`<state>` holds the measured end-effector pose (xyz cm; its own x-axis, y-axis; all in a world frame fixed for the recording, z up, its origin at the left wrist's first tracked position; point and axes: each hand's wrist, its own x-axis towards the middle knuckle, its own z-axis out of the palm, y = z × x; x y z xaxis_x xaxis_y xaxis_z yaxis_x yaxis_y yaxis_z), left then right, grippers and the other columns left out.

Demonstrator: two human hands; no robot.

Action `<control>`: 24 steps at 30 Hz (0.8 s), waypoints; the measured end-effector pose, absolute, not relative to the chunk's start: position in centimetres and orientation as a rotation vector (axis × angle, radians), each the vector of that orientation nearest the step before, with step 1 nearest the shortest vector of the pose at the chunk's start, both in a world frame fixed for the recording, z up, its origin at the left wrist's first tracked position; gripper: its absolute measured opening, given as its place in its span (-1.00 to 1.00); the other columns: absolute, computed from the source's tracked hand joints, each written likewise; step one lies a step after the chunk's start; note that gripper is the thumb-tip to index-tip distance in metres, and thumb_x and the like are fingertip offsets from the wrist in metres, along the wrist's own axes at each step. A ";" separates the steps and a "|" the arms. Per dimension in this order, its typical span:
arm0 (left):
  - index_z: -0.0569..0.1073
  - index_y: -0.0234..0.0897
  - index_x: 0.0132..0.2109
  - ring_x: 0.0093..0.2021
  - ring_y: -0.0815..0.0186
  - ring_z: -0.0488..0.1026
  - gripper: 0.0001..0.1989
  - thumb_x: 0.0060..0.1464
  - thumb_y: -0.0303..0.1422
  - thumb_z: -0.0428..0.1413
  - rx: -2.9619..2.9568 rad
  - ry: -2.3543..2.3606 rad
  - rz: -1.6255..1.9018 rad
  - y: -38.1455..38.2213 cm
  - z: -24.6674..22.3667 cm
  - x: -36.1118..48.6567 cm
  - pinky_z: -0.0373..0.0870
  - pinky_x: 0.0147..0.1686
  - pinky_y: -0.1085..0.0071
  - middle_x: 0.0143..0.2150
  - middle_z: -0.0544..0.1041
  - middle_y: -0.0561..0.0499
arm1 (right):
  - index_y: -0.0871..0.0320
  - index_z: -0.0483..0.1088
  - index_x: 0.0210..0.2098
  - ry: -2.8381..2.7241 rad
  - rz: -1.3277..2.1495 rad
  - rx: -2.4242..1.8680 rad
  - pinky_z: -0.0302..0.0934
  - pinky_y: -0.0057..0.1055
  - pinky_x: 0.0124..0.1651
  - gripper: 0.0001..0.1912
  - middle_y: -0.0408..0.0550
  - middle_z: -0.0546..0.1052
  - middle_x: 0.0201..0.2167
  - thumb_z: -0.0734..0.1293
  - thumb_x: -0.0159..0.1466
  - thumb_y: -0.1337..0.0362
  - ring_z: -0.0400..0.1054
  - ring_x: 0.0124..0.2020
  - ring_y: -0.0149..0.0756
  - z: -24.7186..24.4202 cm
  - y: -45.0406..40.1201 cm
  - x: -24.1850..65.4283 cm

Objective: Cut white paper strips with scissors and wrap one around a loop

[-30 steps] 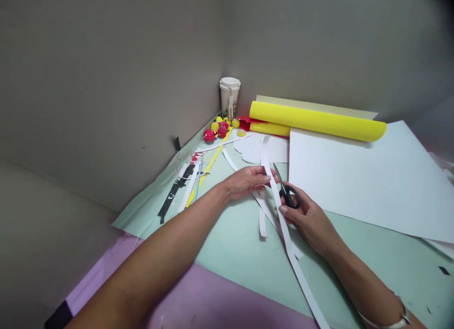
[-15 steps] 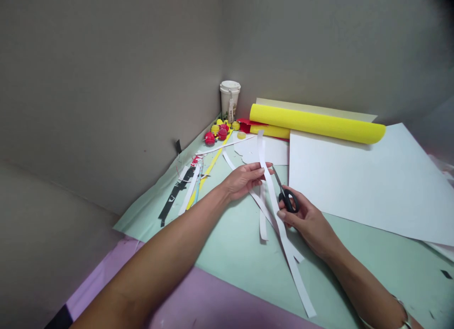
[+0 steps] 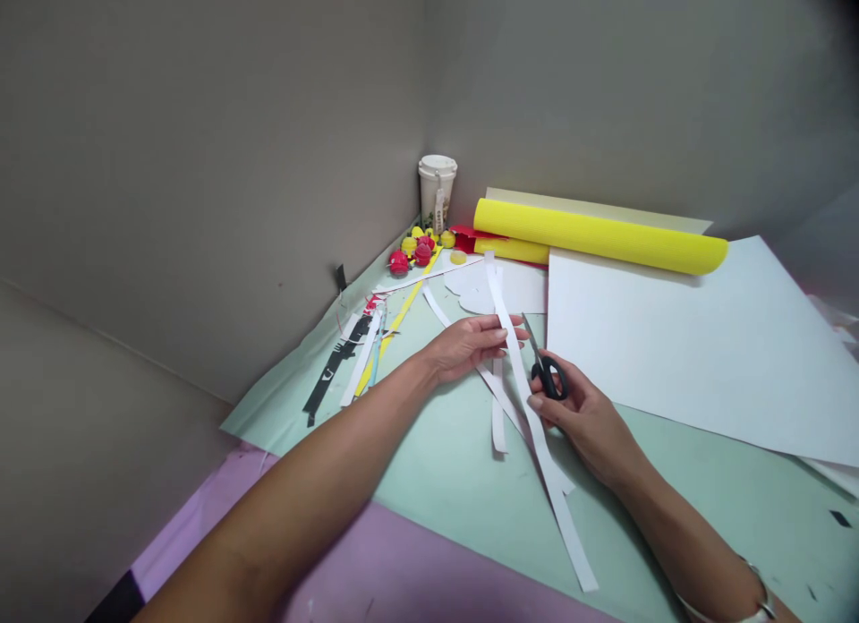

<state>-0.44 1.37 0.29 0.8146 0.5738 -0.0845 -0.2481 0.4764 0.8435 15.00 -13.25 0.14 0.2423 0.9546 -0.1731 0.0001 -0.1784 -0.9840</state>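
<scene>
Between the fingers of my left hand (image 3: 468, 347) is a long white paper strip (image 3: 535, 426), gripped toward its far end. The strip runs down toward me, close past my right fingertips. My right hand (image 3: 582, 414) is closed around black-handled scissors (image 3: 551, 378), their blades pointing up and away beside the strip. Whether my right fingers also pinch the strip, I cannot tell. Beneath it, another white strip (image 3: 497, 417) and a crossing one lie on the pale green table cover (image 3: 443, 480).
Yellow paper rolls (image 3: 597, 236) lie at the back above a large white sheet (image 3: 684, 345). A lidded cup (image 3: 438, 193) stands in the corner behind red and yellow balls (image 3: 398, 263). Black scraps (image 3: 335, 372) and a yellow strip (image 3: 395, 330) lie on the left.
My left hand has slid slightly right and toward me along the white strip. The strip's far end has dipped a little. My right hand still holds the scissors.
</scene>
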 end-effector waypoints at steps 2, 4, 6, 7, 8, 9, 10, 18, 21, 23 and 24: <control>0.47 -0.36 0.06 -0.16 0.39 0.48 -0.64 0.08 -0.49 0.17 0.961 0.386 0.520 1.4 0.2 -0.4 0.34 -0.16 0.48 -0.01 0.54 -0.21 | -0.02 0.23 0.18 -0.947 1.138 -1.459 0.22 -0.41 -0.38 -0.36 -0.15 0.42 -0.23 0.43 0.13 0.22 0.25 -0.44 -0.43 0.1 -13.2 15.0; 0.48 -0.35 0.05 -0.18 0.40 0.47 -0.65 0.09 -0.48 0.17 0.967 0.390 0.526 1.4 0.0 -0.4 0.33 -0.17 0.48 -0.03 0.54 -0.20 | -0.02 0.23 0.18 -0.945 1.139 -1.459 0.22 -0.40 -0.38 -0.35 -0.14 0.43 -0.23 0.44 0.12 0.21 0.25 -0.44 -0.43 0.1 -13.3 15.0; 0.49 -0.35 0.04 -0.18 0.40 0.47 -0.66 0.09 -0.48 0.16 0.968 0.393 0.526 1.5 0.0 -0.3 0.32 -0.17 0.48 -0.05 0.55 -0.20 | -0.02 0.23 0.18 -0.940 1.138 -1.460 0.22 -0.39 -0.38 -0.34 -0.14 0.43 -0.23 0.44 0.11 0.21 0.26 -0.44 -0.42 0.1 -13.3 15.0; 0.49 -0.34 0.04 -0.19 0.41 0.47 -0.67 0.09 -0.48 0.16 0.968 0.395 0.524 1.5 -0.1 -0.3 0.32 -0.17 0.49 -0.05 0.55 -0.19 | -0.02 0.23 0.18 -0.937 1.136 -1.463 0.22 -0.39 -0.38 -0.34 -0.13 0.43 -0.23 0.44 0.11 0.21 0.25 -0.45 -0.42 0.1 -13.3 15.0; 0.49 -0.34 0.03 -0.19 0.41 0.47 -0.67 0.10 -0.48 0.16 0.967 0.397 0.523 1.5 -0.1 -0.3 0.31 -0.17 0.49 -0.05 0.55 -0.19 | -0.01 0.23 0.18 -0.935 1.135 -1.465 0.22 -0.39 -0.38 -0.34 -0.13 0.43 -0.24 0.44 0.11 0.21 0.25 -0.45 -0.42 0.1 -13.3 15.0; 0.49 -0.34 0.03 -0.20 0.42 0.47 -0.67 0.09 -0.48 0.17 0.965 0.399 0.523 1.5 -0.1 -0.2 0.31 -0.17 0.49 -0.06 0.55 -0.19 | -0.01 0.23 0.18 -0.933 1.135 -1.468 0.22 -0.39 -0.39 -0.34 -0.13 0.43 -0.24 0.44 0.11 0.21 0.25 -0.45 -0.42 0.2 -13.3 15.0; 0.49 -0.34 0.03 -0.20 0.42 0.47 -0.67 0.09 -0.47 0.17 0.963 0.402 0.524 1.5 0.0 -0.2 0.31 -0.17 0.49 -0.06 0.55 -0.19 | -0.01 0.23 0.19 -0.933 1.137 -1.470 0.22 -0.39 -0.38 -0.34 -0.13 0.43 -0.24 0.43 0.11 0.21 0.25 -0.45 -0.42 0.2 -13.3 15.0; 0.50 -0.33 0.01 -0.18 0.42 0.48 -0.68 0.07 -0.48 0.19 0.934 0.418 0.543 1.6 0.0 -0.2 0.32 -0.14 0.50 -0.03 0.54 -0.16 | -0.02 0.23 0.19 -0.937 1.134 -1.476 0.23 -0.37 -0.38 -0.32 -0.14 0.44 -0.24 0.44 0.09 0.21 0.26 -0.44 -0.41 0.2 -13.2 15.0; 0.49 -0.34 0.02 -0.19 0.44 0.48 -0.69 0.09 -0.48 0.17 0.929 0.421 0.563 1.7 0.0 -0.1 0.33 -0.15 0.52 0.00 0.53 -0.16 | -0.02 0.24 0.18 -0.943 1.139 -1.467 0.24 -0.39 -0.38 -0.32 -0.13 0.44 -0.24 0.44 0.08 0.20 0.27 -0.44 -0.41 0.3 -13.3 15.0; 0.49 -0.34 0.02 -0.17 0.43 0.47 -0.70 0.10 -0.48 0.16 0.926 0.420 0.580 1.7 -0.1 -0.1 0.34 -0.15 0.53 0.01 0.52 -0.16 | -0.02 0.24 0.18 -0.953 1.143 -1.479 0.26 -0.39 -0.37 -0.32 -0.13 0.43 -0.23 0.44 0.08 0.20 0.27 -0.43 -0.40 0.4 -13.3 15.0; 0.49 -0.34 0.02 -0.15 0.42 0.48 -0.70 0.11 -0.48 0.16 0.923 0.420 0.589 1.8 -0.1 0.0 0.34 -0.14 0.52 0.01 0.52 -0.16 | -0.02 0.24 0.18 -0.957 1.145 -1.485 0.26 -0.38 -0.37 -0.32 -0.13 0.43 -0.24 0.44 0.08 0.20 0.28 -0.42 -0.40 0.5 -13.3 15.0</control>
